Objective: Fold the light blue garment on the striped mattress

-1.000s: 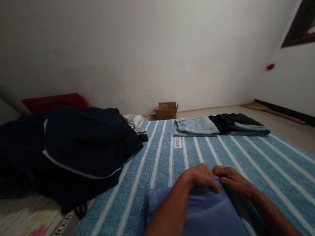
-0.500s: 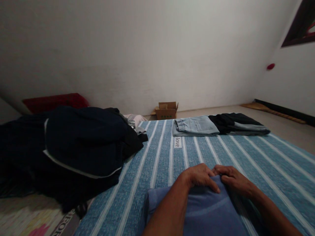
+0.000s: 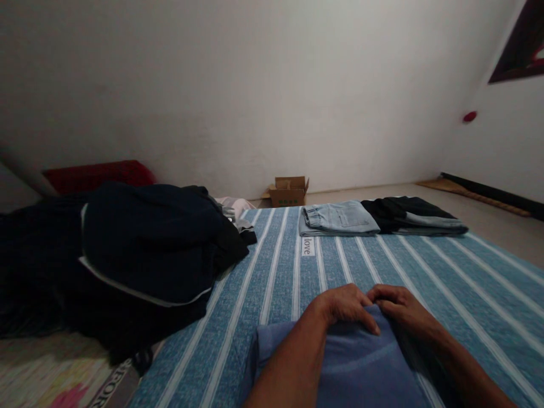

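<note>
Blue garment: we have it lying folded on the striped bed sheet right in front of us, near the bottom edge of the view, its far fold tucked under both our hands.
Left hand: we rest it palm down on the far edge of the blue garment, fingers curled and closed over the fold, it seems so the cloth stays flat and does not spring open.
Right hand: we keep it touching the left one fingertip to fingertip, fingers bent and pinching the same edge; we judge the two together square up the fold.
Folded jeans: pale blue, set flat at the far end of the sheet, well apart from our hands.
Dark folded clothes: they lie just beside the jeans, touching them, as one tidy row.
Dark heap: loose navy clothes with a white stripe, piled on the left of the bed.
Cardboard box: open, on the floor against the wall; its print is too small to read.
Writing: a small white label on the sheet reads "love"; letters at the lower left are cut off.
</note>
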Demonstrator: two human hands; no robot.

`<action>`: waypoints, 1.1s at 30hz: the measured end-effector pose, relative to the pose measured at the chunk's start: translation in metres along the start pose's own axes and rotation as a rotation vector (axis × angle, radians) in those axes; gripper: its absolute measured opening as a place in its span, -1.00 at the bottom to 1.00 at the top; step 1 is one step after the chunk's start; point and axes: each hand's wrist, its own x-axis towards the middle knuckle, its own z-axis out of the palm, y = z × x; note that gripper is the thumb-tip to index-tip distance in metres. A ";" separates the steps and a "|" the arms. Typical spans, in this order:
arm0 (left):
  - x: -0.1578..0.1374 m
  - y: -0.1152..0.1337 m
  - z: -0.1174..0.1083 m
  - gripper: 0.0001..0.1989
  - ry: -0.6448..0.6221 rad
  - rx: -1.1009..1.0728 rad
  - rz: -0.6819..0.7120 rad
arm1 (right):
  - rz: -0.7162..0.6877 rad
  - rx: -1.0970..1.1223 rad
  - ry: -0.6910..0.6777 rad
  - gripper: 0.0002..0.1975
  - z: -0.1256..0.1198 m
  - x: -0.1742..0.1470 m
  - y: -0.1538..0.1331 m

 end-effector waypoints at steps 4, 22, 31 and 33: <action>0.000 -0.002 0.000 -0.64 -0.003 -0.020 0.015 | -0.003 -0.004 0.046 -0.75 0.003 0.000 -0.002; -0.001 -0.003 -0.001 -0.69 0.001 -0.007 0.062 | 0.087 0.080 0.119 -0.77 0.007 0.002 -0.004; 0.000 -0.003 -0.003 -0.71 -0.003 0.097 0.100 | 0.096 -0.049 0.156 -0.74 0.007 0.005 0.003; -0.002 -0.001 -0.004 -0.73 0.000 0.062 0.093 | 0.108 -0.195 0.193 -0.69 0.002 0.005 0.002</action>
